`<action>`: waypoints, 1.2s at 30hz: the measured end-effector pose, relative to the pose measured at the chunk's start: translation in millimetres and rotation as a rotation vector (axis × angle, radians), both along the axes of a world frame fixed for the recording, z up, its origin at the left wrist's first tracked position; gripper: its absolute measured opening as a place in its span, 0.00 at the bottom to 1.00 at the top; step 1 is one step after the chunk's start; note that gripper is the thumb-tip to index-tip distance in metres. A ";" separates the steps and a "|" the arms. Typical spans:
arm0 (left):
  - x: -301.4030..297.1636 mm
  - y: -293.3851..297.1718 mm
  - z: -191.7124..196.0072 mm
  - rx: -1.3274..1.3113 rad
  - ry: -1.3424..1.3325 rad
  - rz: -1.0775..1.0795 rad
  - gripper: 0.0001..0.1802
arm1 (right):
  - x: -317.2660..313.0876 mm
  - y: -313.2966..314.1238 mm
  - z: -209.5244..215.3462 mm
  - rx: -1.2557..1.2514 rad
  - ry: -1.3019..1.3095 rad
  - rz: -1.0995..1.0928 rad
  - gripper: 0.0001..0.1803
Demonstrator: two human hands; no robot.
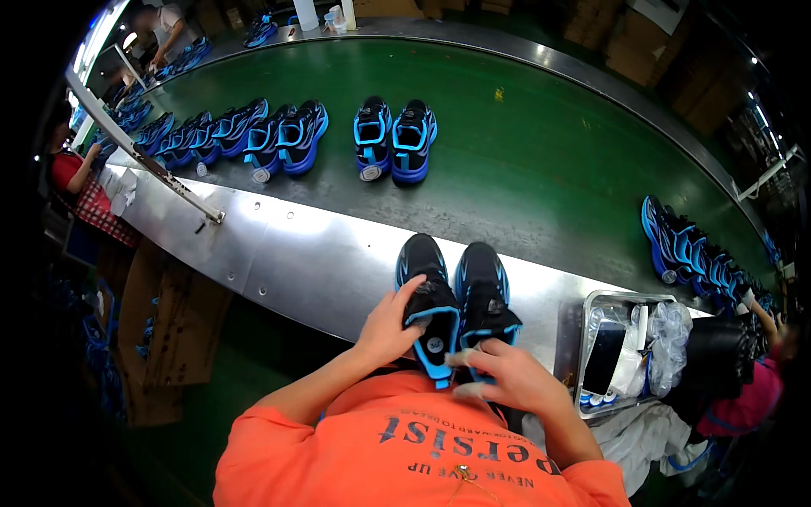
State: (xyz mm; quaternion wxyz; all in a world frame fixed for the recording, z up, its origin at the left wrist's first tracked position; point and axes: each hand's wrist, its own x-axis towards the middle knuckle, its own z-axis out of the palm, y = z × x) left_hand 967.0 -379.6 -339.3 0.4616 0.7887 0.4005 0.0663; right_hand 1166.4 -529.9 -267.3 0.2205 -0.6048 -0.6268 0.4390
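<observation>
A pair of black and blue sneakers stands at the metal edge in front of me, toes pointing away. My left hand (390, 327) is closed on the side of the left sneaker (420, 260), its fingers reaching over the tongue. A round white sticker (435, 345) shows on the insole inside that shoe. At the heels is my right hand (507, 376), slightly blurred, with pale coverings on its fingertips. Its fingers are apart, the foremost by the left shoe's collar. The hand partly hides the heel of the right sneaker (482, 275).
Beyond the metal edge (317, 245) lies a green conveyor belt (524, 144). It carries a sneaker pair (393, 139), more pairs (287, 139) leftward and a row of shoes (684, 249) at right. A metal tray (591, 308) holds a phone and plastic bags. Co-workers stand at both sides.
</observation>
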 end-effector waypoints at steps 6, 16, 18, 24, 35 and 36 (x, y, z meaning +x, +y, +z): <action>21.9 8.9 33.6 0.312 -0.189 -0.072 0.42 | 26.6 13.1 18.4 0.390 -0.409 -0.393 0.38; 4.4 -25.8 9.9 0.718 -0.136 -0.475 0.14 | 8.8 -19.3 -33.7 0.205 -0.302 -0.473 0.34; 21.4 -24.7 -0.5 0.807 -0.148 -0.419 0.16 | -15.7 -16.2 -28.9 0.408 -0.580 -0.332 0.34; 34.9 -37.5 -10.3 0.838 -0.173 -0.306 0.18 | 2.8 -12.3 -44.0 0.393 -0.526 -0.337 0.32; 18.2 -68.0 -6.2 0.705 -0.093 -0.194 0.35 | -18.4 -31.6 -40.9 0.365 -0.549 -0.315 0.30; 18.8 -66.5 -4.3 0.714 -0.126 -0.210 0.35 | -19.4 -34.3 -48.7 0.361 -0.546 -0.319 0.30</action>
